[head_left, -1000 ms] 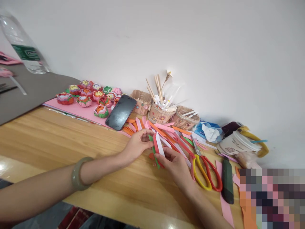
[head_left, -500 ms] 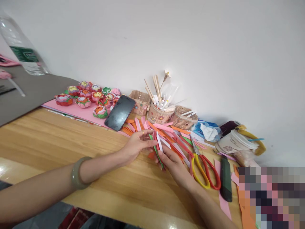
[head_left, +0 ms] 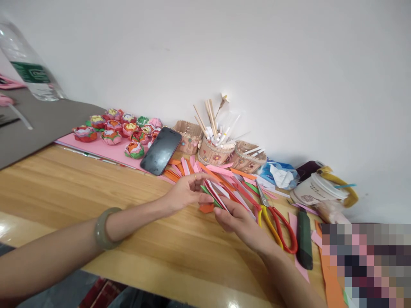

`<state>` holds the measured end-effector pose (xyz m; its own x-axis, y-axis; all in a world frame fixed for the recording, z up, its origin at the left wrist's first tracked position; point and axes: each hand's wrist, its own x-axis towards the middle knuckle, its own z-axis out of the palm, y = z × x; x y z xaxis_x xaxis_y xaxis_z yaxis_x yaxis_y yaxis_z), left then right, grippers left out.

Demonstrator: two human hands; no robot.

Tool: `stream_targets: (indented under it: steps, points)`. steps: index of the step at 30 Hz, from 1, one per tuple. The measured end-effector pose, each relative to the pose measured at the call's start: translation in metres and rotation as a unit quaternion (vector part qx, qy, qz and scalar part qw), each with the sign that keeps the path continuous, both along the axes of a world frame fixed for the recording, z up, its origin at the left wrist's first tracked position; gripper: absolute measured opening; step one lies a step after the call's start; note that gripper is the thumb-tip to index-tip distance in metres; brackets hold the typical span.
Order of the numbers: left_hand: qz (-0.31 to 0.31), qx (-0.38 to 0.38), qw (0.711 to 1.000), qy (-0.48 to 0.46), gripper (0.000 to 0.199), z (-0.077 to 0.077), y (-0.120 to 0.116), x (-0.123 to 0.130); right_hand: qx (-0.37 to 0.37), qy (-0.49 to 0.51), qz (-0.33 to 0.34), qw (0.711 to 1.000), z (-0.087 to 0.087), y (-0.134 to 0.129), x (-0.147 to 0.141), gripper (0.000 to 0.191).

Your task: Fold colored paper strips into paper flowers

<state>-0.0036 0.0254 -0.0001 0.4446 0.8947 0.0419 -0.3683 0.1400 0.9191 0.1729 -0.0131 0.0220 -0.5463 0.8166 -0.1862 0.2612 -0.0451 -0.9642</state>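
Left hand [head_left: 183,196] and right hand [head_left: 239,219] pinch layered paper strips [head_left: 214,193] at opposite ends, presumably to hold edges together.

The wooden tabletop [head_left: 80,184] leaves an open lane between the pink sheet [head_left: 99,147] and the left forearm [head_left: 135,220], and another between both forearms toward the near edge. Ahead, the smartphone [head_left: 161,151], loose paper strips [head_left: 221,171] and decorated baskets [head_left: 215,154] block passage to the wall [head_left: 205,51]. Scissors [head_left: 290,231] and a dark green utility knife [head_left: 304,239] obstruct the right side.
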Motion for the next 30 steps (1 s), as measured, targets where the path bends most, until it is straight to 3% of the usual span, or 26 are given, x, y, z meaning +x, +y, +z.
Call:
stream_targets:
  steps: [4,7,12,15,18,21,25,30]
  points:
    - [0.009,0.028,0.998,0.060,0.028,0.000,0.003,-0.004,-0.012,0.031,0.005,0.999,-0.001,0.003,0.004,0.041]
    - [0.015,0.033,0.997,0.069,0.026,-0.001,0.004,-0.004,0.022,0.016,-0.043,0.999,0.000,0.003,0.004,0.039]
    - [-0.019,0.000,0.998,0.062,0.026,-0.003,0.004,-0.005,0.090,-0.031,-0.090,0.991,0.003,0.002,0.003,0.032]
    - [-0.059,-0.022,0.996,0.056,0.030,-0.005,0.002,-0.005,0.114,-0.074,-0.086,0.987,0.003,0.004,0.002,0.041]
    - [-0.054,-0.055,0.997,0.031,0.025,-0.006,0.002,-0.005,0.150,-0.074,-0.122,0.978,-0.002,0.006,0.003,0.031]
    - [-0.022,-0.092,0.996,-0.007,0.021,-0.005,0.003,-0.005,0.252,-0.093,-0.172,0.948,-0.011,0.009,0.006,0.035]
    - [0.002,-0.129,0.991,-0.038,0.025,-0.001,0.004,-0.005,0.388,-0.157,-0.168,0.893,-0.016,0.011,0.014,0.023]
    - [0.011,-0.144,0.988,-0.055,0.022,-0.002,0.007,-0.007,0.560,-0.247,-0.111,0.783,-0.013,0.013,0.024,0.024]
